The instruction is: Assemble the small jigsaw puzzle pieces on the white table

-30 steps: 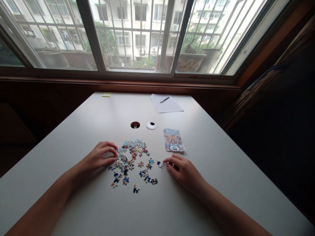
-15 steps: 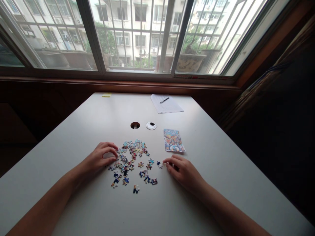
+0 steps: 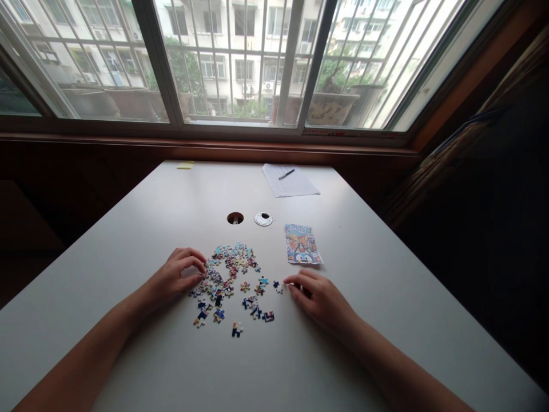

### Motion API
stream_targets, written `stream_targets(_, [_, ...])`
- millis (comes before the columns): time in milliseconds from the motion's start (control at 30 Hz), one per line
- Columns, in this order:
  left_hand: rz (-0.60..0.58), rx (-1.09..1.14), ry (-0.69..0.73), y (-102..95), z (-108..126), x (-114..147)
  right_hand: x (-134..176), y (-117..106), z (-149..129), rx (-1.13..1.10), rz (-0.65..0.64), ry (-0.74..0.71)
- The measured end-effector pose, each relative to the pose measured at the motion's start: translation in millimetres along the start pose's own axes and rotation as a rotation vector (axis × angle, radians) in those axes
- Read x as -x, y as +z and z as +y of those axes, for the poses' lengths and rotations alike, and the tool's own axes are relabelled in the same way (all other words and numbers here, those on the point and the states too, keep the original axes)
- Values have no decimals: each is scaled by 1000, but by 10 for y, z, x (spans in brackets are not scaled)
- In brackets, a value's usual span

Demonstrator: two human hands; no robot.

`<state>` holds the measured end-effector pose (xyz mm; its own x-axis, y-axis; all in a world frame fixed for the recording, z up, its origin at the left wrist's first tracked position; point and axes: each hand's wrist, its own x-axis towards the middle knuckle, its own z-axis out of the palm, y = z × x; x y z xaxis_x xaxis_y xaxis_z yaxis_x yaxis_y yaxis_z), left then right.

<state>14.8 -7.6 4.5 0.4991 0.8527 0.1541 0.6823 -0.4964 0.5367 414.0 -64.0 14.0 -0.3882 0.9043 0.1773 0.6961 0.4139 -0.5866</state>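
Left hand (image 3: pixel 182 270), thumb and fingers apart, at left edge of loose puzzle pieces (image 3: pixel 233 273) on white table (image 3: pixel 240 375); right hand (image 3: pixel 315 292) curled by a blue-and-white piece (image 3: pixel 278 286), can't tell if pinching. Light fingertip slides likely best, as pressing may drag neighbours. Picture sheet (image 3: pixel 302 245) beyond right hand, heading seemingly "Bluey"; papers (image 3: pixel 292 184) farther off, print unreadable

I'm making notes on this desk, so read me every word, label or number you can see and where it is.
"Bluey", likely, blurred: heading on the picture sheet.
Too faint to read: lines on the white papers.
Too small to tell: any lettering on the puzzle pieces.
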Motion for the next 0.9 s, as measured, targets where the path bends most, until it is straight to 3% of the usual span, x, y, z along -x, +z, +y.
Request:
stream_targets(233, [-13,-22,40,-9,30,11,-8,-2,10,2,-7,10])
stream_targets(567, [126,-101,66,79,66,8,2,3,10,2,-5,12])
stream_targets(900, [92,-110,42,84,24,-2,6,-1,16,-7,-4,7])
